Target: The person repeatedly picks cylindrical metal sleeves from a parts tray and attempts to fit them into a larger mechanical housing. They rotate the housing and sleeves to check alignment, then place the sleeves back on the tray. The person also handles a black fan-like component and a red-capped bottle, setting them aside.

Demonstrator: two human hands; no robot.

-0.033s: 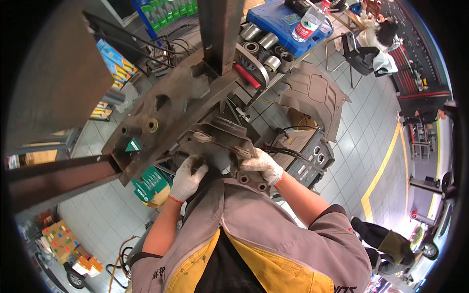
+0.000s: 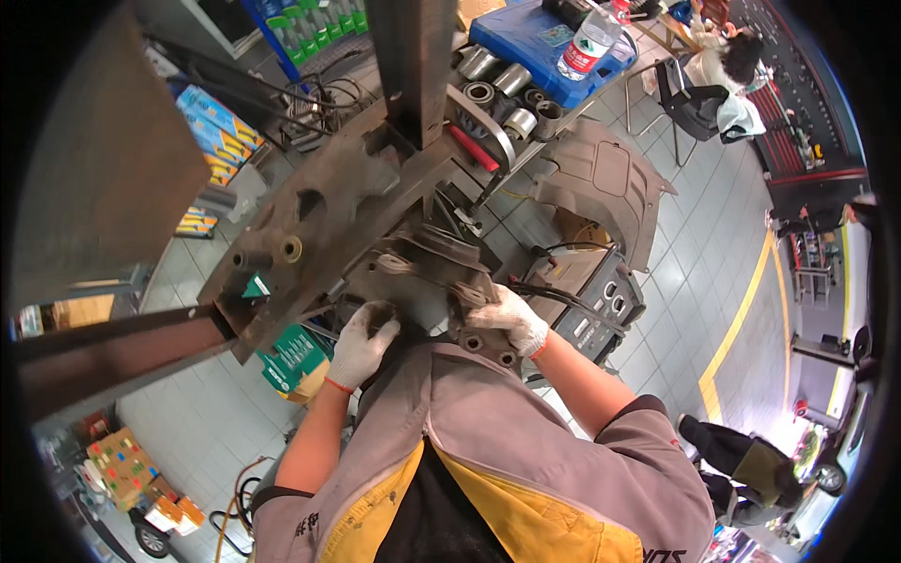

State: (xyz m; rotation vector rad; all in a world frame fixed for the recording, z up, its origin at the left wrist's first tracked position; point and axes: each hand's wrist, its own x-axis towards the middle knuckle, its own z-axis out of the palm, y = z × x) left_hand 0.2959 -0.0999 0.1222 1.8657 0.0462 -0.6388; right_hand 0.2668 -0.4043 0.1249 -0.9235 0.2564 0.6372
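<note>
The metal bracket (image 2: 420, 300), brown and worn, sits on the person's side of the upright steel post (image 2: 410, 75), close against the front of a grey jacket (image 2: 493, 403). The right hand (image 2: 509, 321), in a white knitted glove, is nearer to the person than the steel post and to the right of it; its fingers are closed over the right-hand part of the bracket, gripping it. The left hand (image 2: 362, 345), gloved likewise, is at the bracket's left end, nearer than the steel post and a little to its left; thumb and fingers are curled, but whether they grip the metal I cannot tell. A steel plate (image 2: 324, 225) with several holes stretches leftward from the foot of the steel post. Right of the steel post are a blue case (image 2: 521, 33) with a clear bottle (image 2: 589, 45) on it, metal sleeves (image 2: 512, 78) and a red bar (image 2: 474, 148). Farther right of the post shows a large brown panel (image 2: 605, 174).
</note>
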